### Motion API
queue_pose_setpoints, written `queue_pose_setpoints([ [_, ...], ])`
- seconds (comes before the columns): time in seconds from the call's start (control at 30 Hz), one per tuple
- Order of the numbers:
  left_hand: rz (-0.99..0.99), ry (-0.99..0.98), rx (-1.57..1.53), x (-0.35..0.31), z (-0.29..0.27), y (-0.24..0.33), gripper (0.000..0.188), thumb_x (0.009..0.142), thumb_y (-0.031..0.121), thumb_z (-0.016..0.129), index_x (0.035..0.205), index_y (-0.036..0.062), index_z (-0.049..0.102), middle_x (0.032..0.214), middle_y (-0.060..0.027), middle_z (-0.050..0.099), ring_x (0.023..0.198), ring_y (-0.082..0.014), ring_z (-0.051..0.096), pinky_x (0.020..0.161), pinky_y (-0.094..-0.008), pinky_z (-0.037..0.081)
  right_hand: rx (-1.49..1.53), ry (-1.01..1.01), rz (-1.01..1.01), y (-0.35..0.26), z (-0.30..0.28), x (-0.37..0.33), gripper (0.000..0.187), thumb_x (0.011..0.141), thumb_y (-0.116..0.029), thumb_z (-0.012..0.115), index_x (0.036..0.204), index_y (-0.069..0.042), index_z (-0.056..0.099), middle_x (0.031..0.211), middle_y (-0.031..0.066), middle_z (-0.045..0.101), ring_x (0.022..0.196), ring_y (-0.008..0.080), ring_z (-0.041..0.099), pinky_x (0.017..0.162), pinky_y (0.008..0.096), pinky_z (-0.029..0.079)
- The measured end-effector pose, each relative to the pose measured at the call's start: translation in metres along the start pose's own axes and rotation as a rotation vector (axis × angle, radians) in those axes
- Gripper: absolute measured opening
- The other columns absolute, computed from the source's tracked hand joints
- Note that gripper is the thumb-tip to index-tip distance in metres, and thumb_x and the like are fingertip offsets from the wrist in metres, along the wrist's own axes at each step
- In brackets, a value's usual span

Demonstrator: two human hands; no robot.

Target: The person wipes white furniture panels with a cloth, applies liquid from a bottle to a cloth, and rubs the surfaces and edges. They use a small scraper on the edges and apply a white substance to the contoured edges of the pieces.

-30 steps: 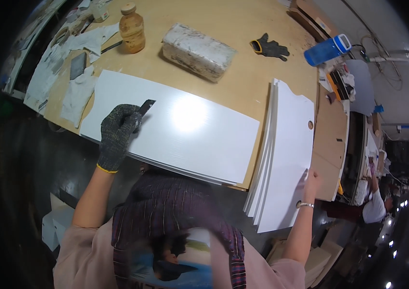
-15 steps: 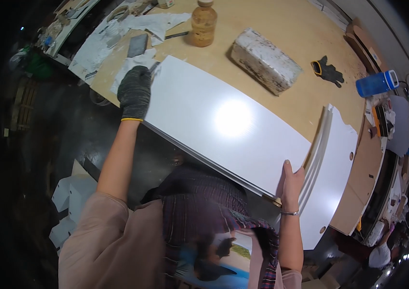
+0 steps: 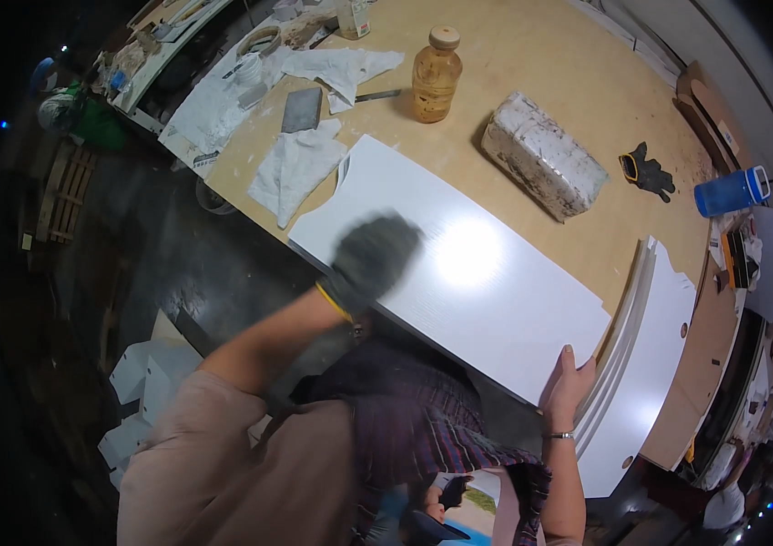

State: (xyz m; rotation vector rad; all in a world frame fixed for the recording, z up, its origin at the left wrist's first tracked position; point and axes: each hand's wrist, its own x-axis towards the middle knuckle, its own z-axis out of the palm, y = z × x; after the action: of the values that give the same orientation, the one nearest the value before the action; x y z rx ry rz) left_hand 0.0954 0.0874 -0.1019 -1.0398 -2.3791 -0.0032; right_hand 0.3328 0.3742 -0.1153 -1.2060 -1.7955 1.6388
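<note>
A glossy white panel (image 3: 405, 200) with a notched far-left end lies along the near edge of the table. Over its left part is my left hand (image 3: 373, 257), in a dark grey glove with a yellow cuff; motion smears its fingers, and I cannot tell whether it touches the surface. My bare right hand (image 3: 570, 387) grips the panel's near right corner, thumb upright at the edge and the other fingers mostly hidden. Close beside that hand, a stack of similar white panels (image 3: 643, 350) with round holes leans over the table's right side.
On the wooden table (image 3: 377, 168) are a wrapped block (image 3: 546, 159), an amber bottle (image 3: 437, 77), a spare glove (image 3: 648, 173) and a blue bottle (image 3: 723, 193). A grey sanding block (image 3: 302, 110) lies by white cloths (image 3: 300, 168). White pieces (image 3: 154, 391) stand low at left.
My left hand has left the panel's far left end and swung right and nearer, over its face. My right hand keeps its corner. The whole view has shifted slightly.
</note>
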Motion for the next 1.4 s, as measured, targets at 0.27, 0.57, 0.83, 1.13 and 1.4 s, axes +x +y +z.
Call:
queue_pose_setpoints([
  [0.27, -0.193, 0.014, -0.237, 0.034, 0.041, -0.032, 0.011, 0.090, 0.014, 0.054, 0.079, 0.0126, 0.054, 0.070, -0.0060, 0.051, 0.062, -0.0230, 0.054, 0.052, -0.0364, 0.045, -0.051, 0.054, -0.054, 0.003, -0.002, 0.005, 0.026, 0.096, -0.016, 0.059, 0.100, 0.009, 0.056, 0.097, 0.0117, 0.063, 0.090, 0.0152, 0.056, 0.082, 0.0293, 0.046],
  [0.57, -0.052, -0.010, -0.339, 0.056, 0.041, 0.001, 0.013, 0.091, 0.017, 0.053, 0.079, 0.0131, 0.057, 0.074, -0.0087, 0.055, 0.063, -0.0240, 0.056, 0.053, -0.0382, 0.046, 0.368, 0.225, 0.031, 0.001, -0.007, -0.003, 0.037, 0.102, -0.027, 0.050, 0.110, 0.007, 0.060, 0.106, 0.0099, 0.063, 0.103, 0.0158, 0.057, 0.095, 0.0294, 0.044],
  [0.83, 0.856, -0.495, -0.735, 0.000, -0.055, 0.184, 0.016, 0.086, 0.019, 0.052, 0.077, 0.0092, 0.061, 0.063, -0.0103, 0.055, 0.055, -0.0242, 0.056, 0.051, -0.0407, 0.047, 0.224, 0.368, -0.057, -0.041, -0.042, -0.024, 0.037, 0.102, -0.026, 0.042, 0.113, 0.004, 0.062, 0.117, 0.0113, 0.063, 0.108, 0.0179, 0.058, 0.098, 0.0322, 0.045],
  [1.13, 0.696, -0.185, -0.963, 0.044, -0.031, 0.198, 0.024, 0.089, 0.028, 0.055, 0.079, 0.0103, 0.067, 0.068, -0.0111, 0.059, 0.064, -0.0273, 0.061, 0.056, -0.0449, 0.049, 0.212, 0.641, -0.103, -0.043, -0.107, -0.070, 0.033, 0.103, -0.020, 0.040, 0.107, 0.006, 0.061, 0.110, 0.0148, 0.064, 0.097, 0.0204, 0.061, 0.083, 0.0319, 0.055],
  [1.4, 0.815, -0.469, -0.936, 0.079, -0.041, 0.202, 0.010, 0.084, 0.018, 0.061, 0.082, 0.0109, 0.067, 0.080, -0.0108, 0.064, 0.075, -0.0272, 0.066, 0.061, -0.0415, 0.053, 0.220, 0.689, -0.078, -0.034, -0.114, -0.089, 0.020, 0.100, -0.012, 0.049, 0.102, 0.006, 0.059, 0.105, 0.0153, 0.065, 0.083, 0.0182, 0.064, 0.072, 0.0267, 0.056],
])
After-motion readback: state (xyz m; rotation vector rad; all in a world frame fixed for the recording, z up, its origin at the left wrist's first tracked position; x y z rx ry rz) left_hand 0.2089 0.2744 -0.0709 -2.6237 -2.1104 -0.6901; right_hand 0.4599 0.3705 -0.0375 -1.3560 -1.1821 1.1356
